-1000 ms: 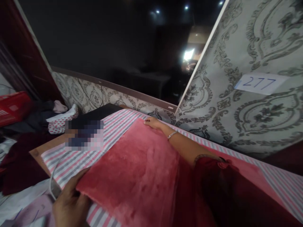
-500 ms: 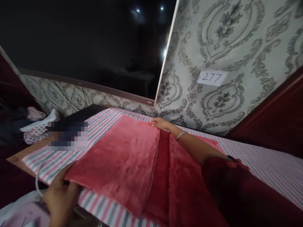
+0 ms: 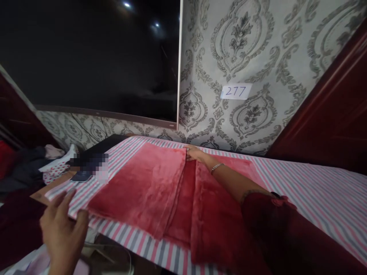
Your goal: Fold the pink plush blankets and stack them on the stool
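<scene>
A red plush cloth (image 3: 143, 183) lies folded on the striped ironing-board-like surface, with two side panels turned in and a darker strip (image 3: 185, 206) showing between them. At the far inner corner of the left panel, my right hand (image 3: 195, 152) is closed on the cloth's edge, fingertips partly hidden. My left hand (image 3: 64, 225) hovers beside the near left corner, off the cloth, its fingers spread and holding nothing. My right forearm and dark red sleeve cover part of the right panel.
Pink, grey and white striped fabric (image 3: 309, 198) covers the table. Dark flat objects (image 3: 88, 164), partly pixelated, lie at the far left, near a red-dotted white cloth (image 3: 56, 172). Behind stand a large black screen (image 3: 100, 57) and a patterned wall with a "277" label (image 3: 236, 91).
My left hand has let go of the cloth's near left corner and opened, moving slightly left. That corner now lies flat. My right hand stays at the far corner while the view has shifted.
</scene>
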Available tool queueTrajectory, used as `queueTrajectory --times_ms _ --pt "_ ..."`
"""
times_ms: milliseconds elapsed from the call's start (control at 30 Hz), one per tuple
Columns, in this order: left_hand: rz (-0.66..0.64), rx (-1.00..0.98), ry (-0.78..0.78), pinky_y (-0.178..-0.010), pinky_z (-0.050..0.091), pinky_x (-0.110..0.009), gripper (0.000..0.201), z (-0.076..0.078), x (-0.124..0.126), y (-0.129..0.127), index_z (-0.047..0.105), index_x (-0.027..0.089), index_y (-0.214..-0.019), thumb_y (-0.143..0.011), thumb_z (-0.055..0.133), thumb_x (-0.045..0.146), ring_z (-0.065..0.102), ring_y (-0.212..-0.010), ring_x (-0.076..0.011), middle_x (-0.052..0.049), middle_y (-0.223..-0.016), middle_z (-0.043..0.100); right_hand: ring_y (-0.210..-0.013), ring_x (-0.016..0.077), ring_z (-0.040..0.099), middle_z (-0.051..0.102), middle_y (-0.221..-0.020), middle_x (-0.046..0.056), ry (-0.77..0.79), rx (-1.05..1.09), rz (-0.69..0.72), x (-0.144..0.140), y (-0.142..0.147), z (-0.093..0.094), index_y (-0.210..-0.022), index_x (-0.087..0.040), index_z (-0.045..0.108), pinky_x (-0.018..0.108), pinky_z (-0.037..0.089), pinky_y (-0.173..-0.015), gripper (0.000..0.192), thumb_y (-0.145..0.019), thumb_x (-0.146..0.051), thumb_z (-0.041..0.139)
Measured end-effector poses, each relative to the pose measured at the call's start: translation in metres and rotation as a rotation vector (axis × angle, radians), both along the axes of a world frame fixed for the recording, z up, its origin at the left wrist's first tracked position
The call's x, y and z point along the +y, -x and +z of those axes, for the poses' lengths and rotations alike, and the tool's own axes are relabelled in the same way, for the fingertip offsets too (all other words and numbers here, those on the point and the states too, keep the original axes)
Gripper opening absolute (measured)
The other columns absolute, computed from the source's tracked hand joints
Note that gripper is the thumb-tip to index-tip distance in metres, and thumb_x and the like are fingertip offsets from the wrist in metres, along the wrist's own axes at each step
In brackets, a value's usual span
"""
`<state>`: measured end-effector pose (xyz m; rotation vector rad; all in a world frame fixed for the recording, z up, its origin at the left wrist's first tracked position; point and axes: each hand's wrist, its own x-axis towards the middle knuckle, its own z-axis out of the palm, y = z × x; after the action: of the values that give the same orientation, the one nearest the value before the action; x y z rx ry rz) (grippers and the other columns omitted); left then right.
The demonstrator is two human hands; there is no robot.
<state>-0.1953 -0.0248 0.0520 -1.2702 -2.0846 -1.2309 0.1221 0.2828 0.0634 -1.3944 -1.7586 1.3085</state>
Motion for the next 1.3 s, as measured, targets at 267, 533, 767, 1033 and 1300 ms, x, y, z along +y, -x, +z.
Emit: queueTrajectory --times_ms 267,533,767,1033,1300 --pt "-0.598 0.063 0.464 -0.09 0.056 -0.041 0.034 -0.004 0.045 -0.154 0.059 0.017 -0.116 -0.088 0.056 0.037 0.068 -0.101 -0.0257 -0.012 -0.111 0.067 -0.072 0.0124 0.066 0.069 -0.094 0.002 -0.004 0.018 -0.094 -0.005 0.013 -0.01 -0.123 -0.017 0.061 0.027 0.058 -0.065 0.028 -0.096 -0.026 0.064" --pt "-0.519 0.144 0.861 -0.087 0.05 -0.038 0.026 -0.012 0.059 -0.185 0.06 0.015 -0.095 -0.095 0.035 0.011 0.067 -0.097 -0.0249 -0.012 -0.097 0.068 -0.084 0.0156 0.067 0.067 -0.106 0.005 -0.102 -0.132 -0.162 0.002 0.019 -0.024 -0.116 -0.015 0.063 0.032 0.059 -0.072 0.026 -0.098 -0.034 0.064" --pt "-0.545 0.142 0.721 -0.095 0.051 -0.044 0.029 -0.005 0.062 -0.173 0.063 0.011 -0.113 -0.094 0.046 0.026 0.064 -0.108 -0.0294 -0.016 -0.114 0.067 -0.086 0.0166 0.069 0.069 -0.108 0.006 -0.187 -0.243 -0.087 0.007 0.018 -0.012 -0.119 -0.016 0.064 0.035 0.06 -0.076 0.028 -0.099 -0.034 0.062" --pt "-0.596 0.264 0.929 -0.123 0.013 -0.063 0.074 -0.011 0.077 -0.181 0.029 0.012 -0.158 -0.091 0.051 0.034 0.008 -0.156 -0.0358 -0.013 -0.168 0.017 -0.112 0.0233 0.064 0.066 -0.124 0.008 -0.401 -0.466 -0.017 0.009 0.005 -0.013 -0.117 -0.018 0.066 0.045 0.054 -0.096 0.026 -0.097 -0.035 0.064" --pt "-0.645 0.169 0.858 -0.123 0.023 -0.056 0.057 -0.003 0.081 -0.166 0.039 0.018 -0.155 -0.099 0.038 0.031 0.025 -0.153 -0.0273 -0.012 -0.163 0.032 -0.129 0.0274 0.056 0.064 -0.134 0.015 -0.537 -0.59 0.1 0.004 0.005 0.011 -0.134 -0.02 0.063 0.043 0.041 -0.111 0.037 -0.101 -0.017 0.046"
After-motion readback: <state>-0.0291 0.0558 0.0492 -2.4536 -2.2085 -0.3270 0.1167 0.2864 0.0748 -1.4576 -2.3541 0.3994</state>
